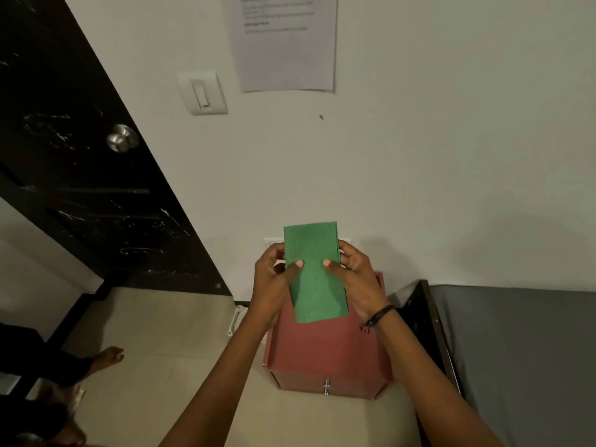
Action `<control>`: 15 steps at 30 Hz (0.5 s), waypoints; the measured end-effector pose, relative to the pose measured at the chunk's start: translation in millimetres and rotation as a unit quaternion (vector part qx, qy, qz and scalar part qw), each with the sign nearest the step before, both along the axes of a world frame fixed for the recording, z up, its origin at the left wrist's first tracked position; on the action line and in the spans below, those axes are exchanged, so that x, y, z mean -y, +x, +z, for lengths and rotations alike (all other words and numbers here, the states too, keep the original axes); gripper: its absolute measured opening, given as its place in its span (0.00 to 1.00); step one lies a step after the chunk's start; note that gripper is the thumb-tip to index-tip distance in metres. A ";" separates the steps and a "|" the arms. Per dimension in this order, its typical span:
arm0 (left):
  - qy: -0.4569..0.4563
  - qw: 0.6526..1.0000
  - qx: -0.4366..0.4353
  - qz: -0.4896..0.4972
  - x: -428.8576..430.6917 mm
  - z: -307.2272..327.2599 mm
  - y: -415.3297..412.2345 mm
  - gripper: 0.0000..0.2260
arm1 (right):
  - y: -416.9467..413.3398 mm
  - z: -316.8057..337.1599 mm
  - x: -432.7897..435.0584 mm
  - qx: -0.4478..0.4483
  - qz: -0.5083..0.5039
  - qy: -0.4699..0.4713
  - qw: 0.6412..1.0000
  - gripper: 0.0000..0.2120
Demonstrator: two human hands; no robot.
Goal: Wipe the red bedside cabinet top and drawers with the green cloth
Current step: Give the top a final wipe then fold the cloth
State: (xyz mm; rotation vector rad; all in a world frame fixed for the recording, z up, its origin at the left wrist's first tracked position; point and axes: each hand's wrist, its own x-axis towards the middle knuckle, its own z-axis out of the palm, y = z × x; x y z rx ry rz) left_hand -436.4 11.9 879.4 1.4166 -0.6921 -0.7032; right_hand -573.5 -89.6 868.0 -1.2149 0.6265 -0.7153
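Grasping green cloth [314,279] by its long edges in left grip [274,280] and right grip [358,279], long axis pointing away; hovering over red cabinet top [322,345], straight below, equally near either.

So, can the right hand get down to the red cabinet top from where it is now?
Probably yes. The right hand pinches the green cloth, together with the left hand, over the cabinet top, and nothing shows between them.

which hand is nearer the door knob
Left. The left hand grips the green cloth on the side toward the door knob; the right hand holds the cloth's far edge, nearer the bed.
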 end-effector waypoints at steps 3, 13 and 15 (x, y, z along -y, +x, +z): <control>-0.022 0.999 -0.006 -0.033 2.6 25.1 3.5 0.10 | 4.3 24.8 5.3 0.029 -0.005 -0.010 1.000 0.15; -0.060 0.995 -0.024 -0.071 12.1 70.1 37.7 0.17 | 38.3 72.5 16.1 0.104 0.014 0.001 0.994 0.16; -0.074 0.995 -0.012 -0.066 15.6 79.1 46.4 0.16 | 46.7 85.1 18.7 0.108 0.013 -0.008 0.994 0.17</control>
